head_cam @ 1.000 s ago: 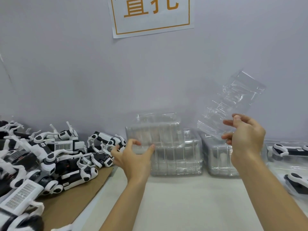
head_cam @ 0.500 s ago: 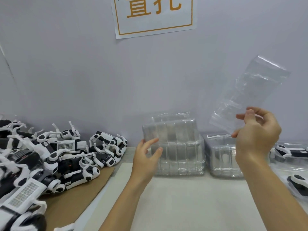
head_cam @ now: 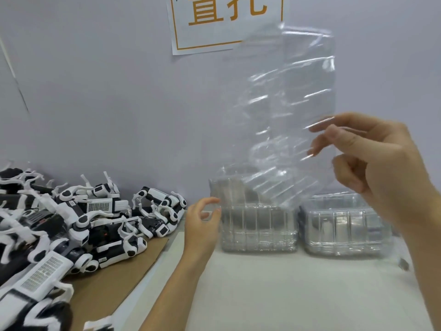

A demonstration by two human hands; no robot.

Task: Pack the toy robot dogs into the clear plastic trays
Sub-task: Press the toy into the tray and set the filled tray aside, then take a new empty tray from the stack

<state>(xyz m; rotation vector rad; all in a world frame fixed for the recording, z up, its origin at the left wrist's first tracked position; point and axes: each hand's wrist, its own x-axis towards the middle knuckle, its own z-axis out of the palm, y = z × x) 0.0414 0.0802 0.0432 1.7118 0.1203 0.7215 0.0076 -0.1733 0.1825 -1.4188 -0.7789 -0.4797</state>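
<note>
A heap of black-and-white toy robot dogs point(head_cam: 71, 225) lies at the left on a sheet of brown cardboard point(head_cam: 114, 280), against a pale wall. To their right, the person's left hand point(head_cam: 202, 225) has loosely spread fingers touching the left side of a stack of clear plastic trays point(head_cam: 257, 225) on the white table point(head_cam: 286, 295). A second tray stack point(head_cam: 346, 228) sits just beside it, further right. The right hand point(head_cam: 372, 158) pinches a single clear tray point(head_cam: 291, 111), held upright above the stacks. A sign point(head_cam: 226, 20) with orange characters hangs on the far wall.
</note>
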